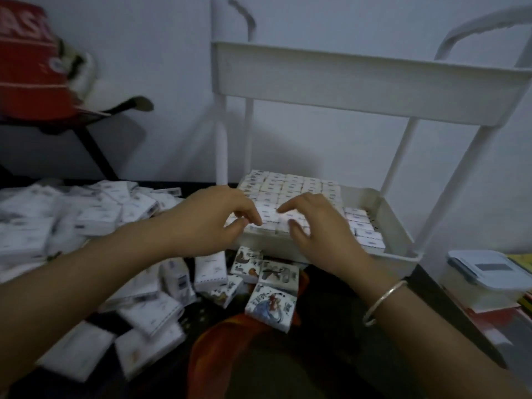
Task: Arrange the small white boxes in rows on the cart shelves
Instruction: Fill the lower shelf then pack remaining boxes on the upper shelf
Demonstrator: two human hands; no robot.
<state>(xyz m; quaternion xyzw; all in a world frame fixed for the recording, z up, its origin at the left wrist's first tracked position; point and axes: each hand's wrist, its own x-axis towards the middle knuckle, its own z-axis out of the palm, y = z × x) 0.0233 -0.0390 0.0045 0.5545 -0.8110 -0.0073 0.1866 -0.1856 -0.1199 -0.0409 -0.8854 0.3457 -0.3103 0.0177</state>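
Note:
A white cart's lower shelf [398, 256] holds several small white boxes [290, 182] standing in tight rows. Both of my hands reach over its front rows. My left hand [213, 218] has its fingers curled down onto a box at the front left of the rows, thumb under and fingertips on top, as in a pinch. My right hand [313, 223] lies over the front rows with its index finger stretched out and thumb against a box's near face. The boxes under both palms are hidden. The upper shelf [359, 82] shows only its outer wall.
A loose heap of white boxes [95, 214] covers the dark floor at left, with more near my left forearm [152, 309]. Picture-printed boxes [272, 305] lie below the shelf front. A lidded plastic container [486, 272] sits at right; a red bag [31, 61] rests at upper left.

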